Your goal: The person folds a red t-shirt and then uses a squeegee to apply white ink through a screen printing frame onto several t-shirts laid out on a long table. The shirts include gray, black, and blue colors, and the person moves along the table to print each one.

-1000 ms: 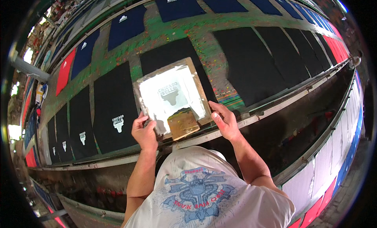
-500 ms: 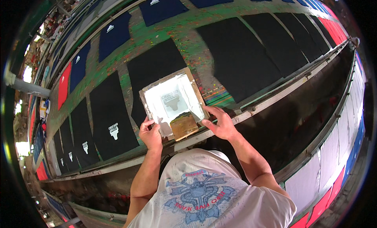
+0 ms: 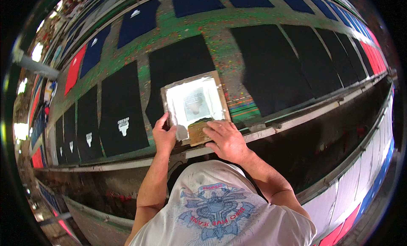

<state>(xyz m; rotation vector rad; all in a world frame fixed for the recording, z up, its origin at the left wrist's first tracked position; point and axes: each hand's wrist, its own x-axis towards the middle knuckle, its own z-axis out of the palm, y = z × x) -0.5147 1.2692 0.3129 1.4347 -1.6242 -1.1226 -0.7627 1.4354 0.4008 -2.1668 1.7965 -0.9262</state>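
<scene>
A wooden-framed printing screen (image 3: 221, 93) with a bright mesh and a grey design in its middle lies over the near end of a black fabric panel (image 3: 182, 55). My left hand (image 3: 164, 135) is closed on the frame's near left edge, thumb and fingers pinching it. A wooden squeegee (image 3: 197, 133), its upper edge dark, rests inside the near end of the screen. Over the squeegee's right part curl the fingers of my right hand (image 3: 229, 140), with the thumb on its near side. White ink shows along the mesh borders.
To the left lie black panels with a white print (image 3: 123, 126); to the right, plain black panels (image 3: 275, 68). Navy panels (image 3: 137, 23) and a red one (image 3: 75, 70) line the far side. A metal rail (image 3: 271, 131) edges the paint-spotted table. Behind on the right is another table with white panels (image 3: 356, 161).
My right hand has left the frame's right edge and moved left onto the squeegee. My left hand keeps its hold on the frame. The whole view has shifted slightly.
</scene>
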